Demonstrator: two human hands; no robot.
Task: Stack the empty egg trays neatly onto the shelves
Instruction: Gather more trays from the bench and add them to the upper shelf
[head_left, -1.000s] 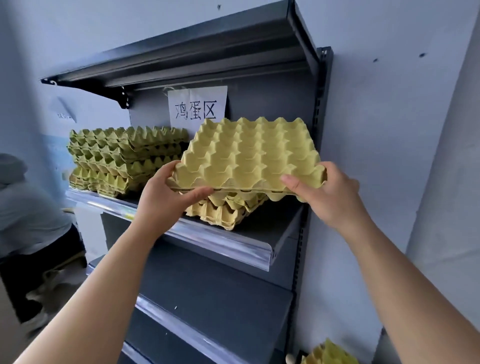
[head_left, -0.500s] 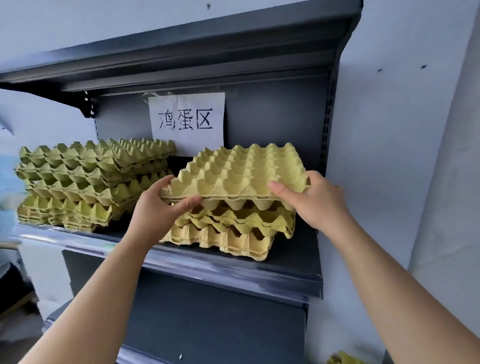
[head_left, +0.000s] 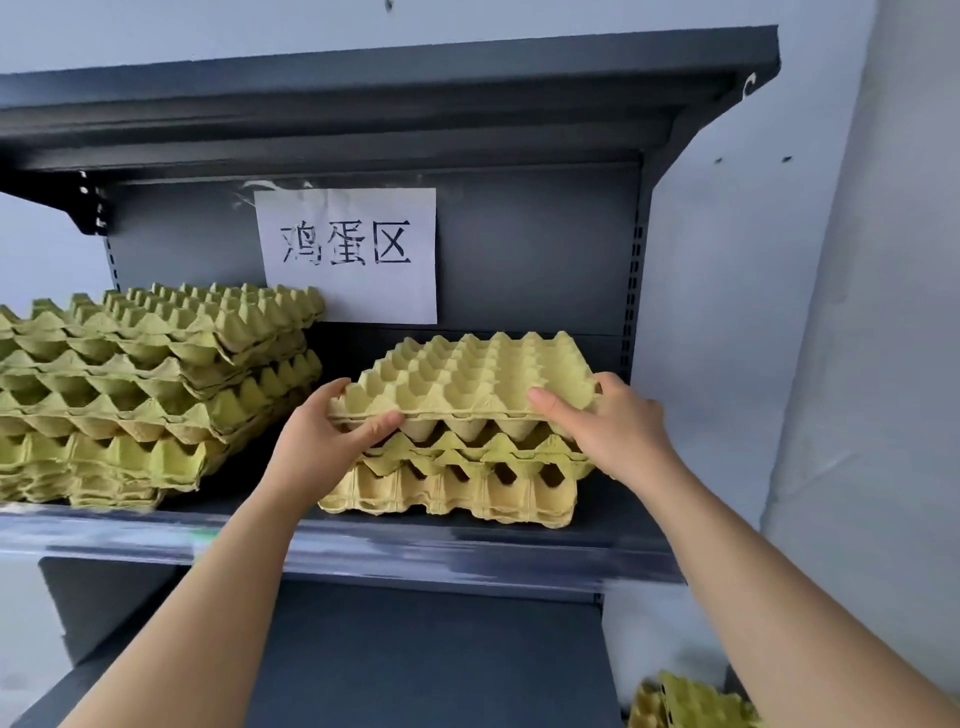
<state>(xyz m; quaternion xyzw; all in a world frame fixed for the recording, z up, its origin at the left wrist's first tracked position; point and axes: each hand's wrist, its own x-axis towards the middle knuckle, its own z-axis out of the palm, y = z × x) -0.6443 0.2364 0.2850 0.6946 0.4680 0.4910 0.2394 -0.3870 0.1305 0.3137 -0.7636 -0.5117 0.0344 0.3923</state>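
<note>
I've lowered the top tray (head_left: 480, 376) onto the pile (head_left: 457, 470); left hand (head_left: 324, 444) and right hand (head_left: 610, 428) pinching its edge; misaligned cups could leave it skewed.

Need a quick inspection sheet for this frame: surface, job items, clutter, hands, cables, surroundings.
Surface: dark metal shelf, front edge blurred.
Job's things: top egg tray held level over the right stack; whether it has seated, cannot tell. Taller left stack, layers uneven. More trays at lower right.
Clutter: nothing seen.
Grippers: left hand and right hand each grip a front corner of the top egg tray.
Cables: nothing seen.
Surroundings: paper sign on the back panel; pale wall to the right.
</note>
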